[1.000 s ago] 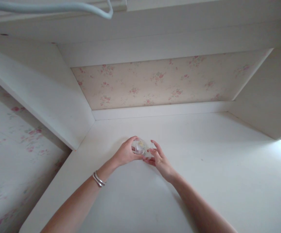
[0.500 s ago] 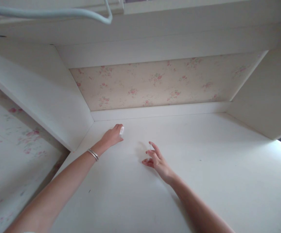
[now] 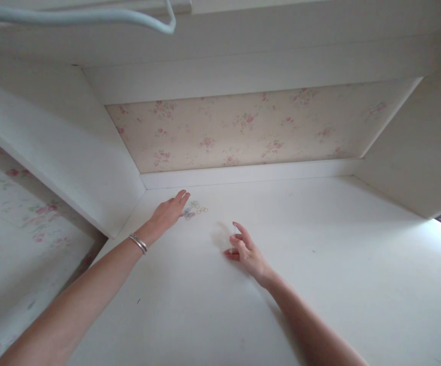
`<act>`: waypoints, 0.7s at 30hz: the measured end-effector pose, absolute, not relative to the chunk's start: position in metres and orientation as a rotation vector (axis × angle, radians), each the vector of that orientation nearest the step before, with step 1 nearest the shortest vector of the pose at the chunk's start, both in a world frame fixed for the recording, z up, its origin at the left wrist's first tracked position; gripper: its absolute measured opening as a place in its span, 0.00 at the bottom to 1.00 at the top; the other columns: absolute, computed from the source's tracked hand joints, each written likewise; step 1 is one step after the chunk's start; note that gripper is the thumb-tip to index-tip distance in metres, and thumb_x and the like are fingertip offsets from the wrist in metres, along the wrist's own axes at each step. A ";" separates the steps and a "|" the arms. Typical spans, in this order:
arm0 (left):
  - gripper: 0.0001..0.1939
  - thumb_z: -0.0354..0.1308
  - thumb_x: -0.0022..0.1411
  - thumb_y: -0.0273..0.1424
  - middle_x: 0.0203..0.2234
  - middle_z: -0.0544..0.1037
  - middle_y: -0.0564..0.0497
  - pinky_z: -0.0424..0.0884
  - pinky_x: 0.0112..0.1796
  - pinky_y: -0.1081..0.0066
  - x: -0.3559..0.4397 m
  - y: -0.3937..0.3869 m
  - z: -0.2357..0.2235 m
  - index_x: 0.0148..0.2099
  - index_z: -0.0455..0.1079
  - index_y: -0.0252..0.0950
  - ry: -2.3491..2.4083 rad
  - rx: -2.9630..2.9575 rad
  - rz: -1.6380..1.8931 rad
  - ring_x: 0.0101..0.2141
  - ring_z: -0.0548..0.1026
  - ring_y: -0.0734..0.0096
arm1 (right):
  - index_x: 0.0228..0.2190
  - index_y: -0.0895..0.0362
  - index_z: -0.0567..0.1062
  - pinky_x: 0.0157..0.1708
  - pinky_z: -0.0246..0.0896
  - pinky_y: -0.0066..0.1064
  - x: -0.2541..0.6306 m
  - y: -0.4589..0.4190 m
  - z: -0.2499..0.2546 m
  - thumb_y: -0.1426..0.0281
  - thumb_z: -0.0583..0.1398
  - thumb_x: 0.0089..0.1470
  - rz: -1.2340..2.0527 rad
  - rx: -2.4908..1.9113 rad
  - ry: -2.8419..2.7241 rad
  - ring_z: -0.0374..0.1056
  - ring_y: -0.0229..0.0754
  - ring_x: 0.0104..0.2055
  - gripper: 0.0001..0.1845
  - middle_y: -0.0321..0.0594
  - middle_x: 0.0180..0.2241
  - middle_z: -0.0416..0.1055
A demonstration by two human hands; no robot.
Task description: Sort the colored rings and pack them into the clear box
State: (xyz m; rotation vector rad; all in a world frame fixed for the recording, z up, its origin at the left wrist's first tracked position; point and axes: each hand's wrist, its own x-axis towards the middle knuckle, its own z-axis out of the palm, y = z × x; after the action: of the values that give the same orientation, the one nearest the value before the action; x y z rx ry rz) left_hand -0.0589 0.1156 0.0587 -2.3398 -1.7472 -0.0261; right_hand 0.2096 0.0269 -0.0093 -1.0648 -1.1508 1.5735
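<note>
My left hand (image 3: 167, 212), with a silver bangle (image 3: 138, 243) on its wrist, reaches to the back left of the white desk (image 3: 319, 264) with its fingers stretched out flat. Just beyond its fingertips lie several small coloured rings (image 3: 195, 209), loose on the desk surface. My right hand (image 3: 244, 247) hovers just above the middle of the desk, fingers apart and slightly curled, holding nothing I can see.
A floral wallpaper panel (image 3: 258, 127) backs the desk alcove. White side walls (image 3: 64, 147) close it in on the left and right, and a shelf runs overhead. A pale cable (image 3: 91, 18) hangs across the top left.
My left hand carried a small clear container from the desk's middle to the back left. Its fingers have since straightened, the container is out of sight, and small rings now lie beside them.
</note>
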 end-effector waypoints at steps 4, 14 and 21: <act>0.35 0.60 0.56 0.31 0.61 0.53 0.43 0.70 0.45 0.60 -0.053 0.098 0.058 0.62 0.47 0.43 -1.897 -2.316 -0.442 0.48 0.70 0.54 | 0.58 0.44 0.55 0.37 0.68 0.35 0.210 0.028 -0.015 0.55 0.55 0.54 1.378 -1.130 -1.335 0.70 0.34 0.32 0.31 0.42 0.48 0.59; 0.41 0.66 0.48 0.36 0.54 0.66 0.42 0.75 0.37 0.65 0.030 0.019 0.020 0.59 0.48 0.43 -2.305 -2.617 -1.704 0.37 0.77 0.64 | 0.59 0.46 0.54 0.41 0.69 0.37 0.199 0.016 -0.008 0.58 0.57 0.53 1.078 -1.063 -1.503 0.69 0.42 0.42 0.34 0.45 0.54 0.57; 0.46 0.67 0.46 0.35 0.58 0.59 0.39 0.76 0.33 0.68 0.057 -0.002 0.001 0.60 0.42 0.45 -2.319 -2.639 -2.279 0.36 0.77 0.66 | 0.55 0.44 0.62 0.45 0.66 0.39 0.201 0.010 0.000 0.57 0.62 0.48 0.834 -1.206 -1.701 0.66 0.45 0.46 0.33 0.40 0.55 0.58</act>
State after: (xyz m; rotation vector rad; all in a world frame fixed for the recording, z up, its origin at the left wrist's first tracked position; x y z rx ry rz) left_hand 0.0565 -0.0018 0.0011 -2.6390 -2.3189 -2.2787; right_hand 0.2011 0.0099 0.0001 -1.2060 -1.7008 0.8335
